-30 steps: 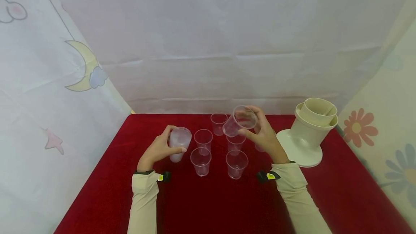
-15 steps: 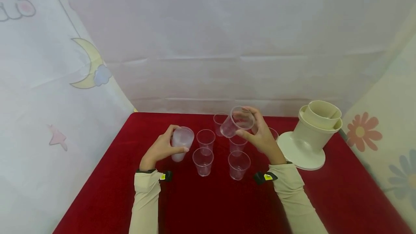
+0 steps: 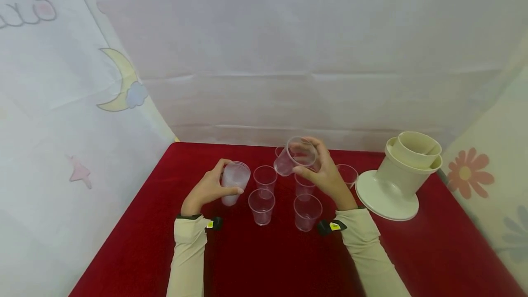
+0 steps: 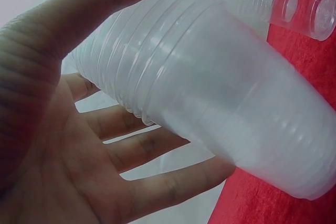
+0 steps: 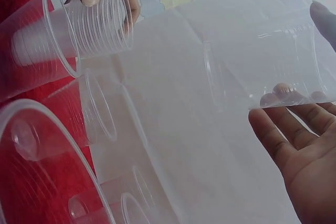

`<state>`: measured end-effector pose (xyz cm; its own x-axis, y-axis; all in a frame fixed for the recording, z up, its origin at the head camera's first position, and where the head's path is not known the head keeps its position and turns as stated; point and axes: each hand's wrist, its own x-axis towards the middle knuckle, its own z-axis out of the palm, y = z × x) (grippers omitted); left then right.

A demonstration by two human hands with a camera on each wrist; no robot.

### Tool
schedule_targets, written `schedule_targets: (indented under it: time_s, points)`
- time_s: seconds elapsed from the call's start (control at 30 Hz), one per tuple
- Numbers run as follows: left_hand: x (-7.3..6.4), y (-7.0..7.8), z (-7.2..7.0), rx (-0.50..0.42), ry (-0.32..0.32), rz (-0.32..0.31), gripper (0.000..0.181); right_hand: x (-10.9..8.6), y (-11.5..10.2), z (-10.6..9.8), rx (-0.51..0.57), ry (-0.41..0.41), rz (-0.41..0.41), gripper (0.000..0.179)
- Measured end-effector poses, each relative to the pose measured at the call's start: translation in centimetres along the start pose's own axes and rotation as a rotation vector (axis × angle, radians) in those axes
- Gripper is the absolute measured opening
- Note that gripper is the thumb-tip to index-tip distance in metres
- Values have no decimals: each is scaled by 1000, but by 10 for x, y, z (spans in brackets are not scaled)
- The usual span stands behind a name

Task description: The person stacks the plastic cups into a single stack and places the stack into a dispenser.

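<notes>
My left hand (image 3: 208, 189) grips a stack of nested clear plastic cups (image 3: 236, 180), thumb on the near side. In the left wrist view, the stack's ribbed rims (image 4: 157, 51) lie against the fingers. One clear plastic cup (image 3: 283, 163) is held above the table by my right hand (image 3: 327, 175), its mouth tilted toward the hand. In the right wrist view, fingertips show through this cup's wall (image 5: 262, 72). Below stand several single cups, among them a front left cup (image 3: 261, 210), a front right cup (image 3: 307, 214) and one behind my right wrist (image 3: 347, 175).
A cream, pipe-like stand (image 3: 398, 178) with a round base and open top sits at the right of the red-covered table (image 3: 255, 265). Pale printed cloth (image 3: 264, 58) hangs behind the table and along both sides.
My right hand has carried its cup a little to the left, uncovering the cup behind the wrist. The left hand keeps its hold on the stack. The head view has shifted slightly.
</notes>
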<state>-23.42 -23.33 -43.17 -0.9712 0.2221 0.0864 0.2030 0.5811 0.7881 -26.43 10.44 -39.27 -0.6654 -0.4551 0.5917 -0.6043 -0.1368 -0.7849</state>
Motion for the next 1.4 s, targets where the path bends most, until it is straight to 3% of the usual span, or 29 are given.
schedule_targets:
  time_s: [0.3,0.63,0.9,1.07,1.4]
  points:
    - [1,1,-1,5,-3,-7,83,7,3,11,13,-29,-34,70]
    - [0,1,-1,-1,-1,3,82,13,3,28,8,-52,17,76]
    - [-1,1,0,5,3,8,83,18,4,40,20,-63,-21,76]
    - [-2,1,0,1,-2,15,82,21,4,52,15,-43,-36,76]
    - [-1,1,0,-6,-8,30,80,28,3,75,24,29,32,79]
